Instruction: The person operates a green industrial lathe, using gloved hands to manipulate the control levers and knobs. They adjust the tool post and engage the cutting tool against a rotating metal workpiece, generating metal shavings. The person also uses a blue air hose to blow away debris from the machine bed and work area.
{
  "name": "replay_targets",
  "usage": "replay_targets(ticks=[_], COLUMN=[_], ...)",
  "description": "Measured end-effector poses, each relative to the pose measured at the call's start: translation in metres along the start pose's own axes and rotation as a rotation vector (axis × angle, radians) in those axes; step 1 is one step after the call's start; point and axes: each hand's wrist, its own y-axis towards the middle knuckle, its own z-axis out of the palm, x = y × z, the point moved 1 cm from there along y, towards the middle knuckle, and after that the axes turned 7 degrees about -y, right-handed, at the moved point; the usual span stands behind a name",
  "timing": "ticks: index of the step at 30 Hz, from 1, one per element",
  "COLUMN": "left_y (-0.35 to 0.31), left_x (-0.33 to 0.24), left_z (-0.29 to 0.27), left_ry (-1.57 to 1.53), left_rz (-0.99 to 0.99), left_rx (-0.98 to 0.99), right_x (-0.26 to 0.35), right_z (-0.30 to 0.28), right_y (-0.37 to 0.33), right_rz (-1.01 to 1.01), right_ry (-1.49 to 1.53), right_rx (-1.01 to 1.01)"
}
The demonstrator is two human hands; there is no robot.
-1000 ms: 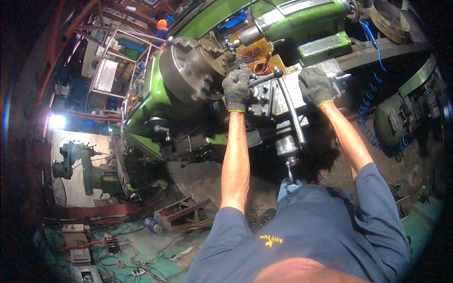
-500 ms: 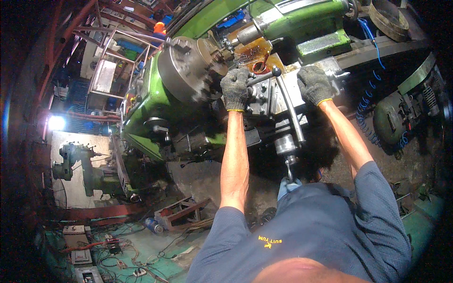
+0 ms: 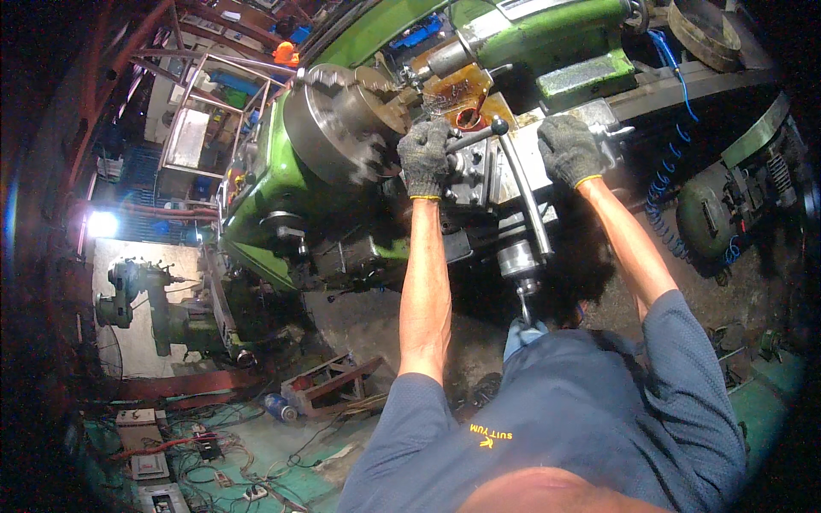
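Since the earlier frame the chuck point(image 3: 329, 128) has turned, my left hand point(image 3: 424, 161) has edged slightly leftward, and the orange headgear point(image 3: 286, 54) has dropped a little at upper left.

From my feed, the chuck is a blur left of upper centre, just beside my gloved left hand, whose fingers are curled in at the tool post point(image 3: 469, 184); I can't tell whether they close on anything. The tool post sits at upper centre, its ball-ended lever point(image 3: 499, 127) near that hand. My right hand point(image 3: 571, 150), also gloved, lies over the bright steel slide point(image 3: 523, 158) right of upper centre, fingers bent; what's under its palm is hidden from me. The green tailstock point(image 3: 556, 43) stands at the top, the coiled blue hose point(image 3: 663, 188) at right.
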Motion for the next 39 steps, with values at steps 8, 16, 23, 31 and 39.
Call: replay_targets(ticks=[8,16,23,31,39], left_y=[0.003,0.001,0.001,0.002,0.002], left_x=[0.002,0.004,0.005,0.021,0.006], left_z=[-0.002,-0.002,-0.003,-0.008,0.0], left_ry=[0.312,0.091,0.069,0.32,0.052], left_rz=[0.396,0.06,-0.005,0.275,0.017], left_rx=[0.05,0.044,0.031,0.106,0.024], right_x=[0.0,0.0,-0.002,-0.002,-0.003], right_z=[-0.002,-0.002,0.002,0.005,0.002], right_y=[0.001,0.0,0.0,0.001,0.001], right_rz=[-0.003,-0.011,-0.019,-0.018,0.002], right_ry=[0.036,0.02,0.031,0.014,0.011], right_rx=[-0.004,-0.04,-0.042,-0.03,-0.006])
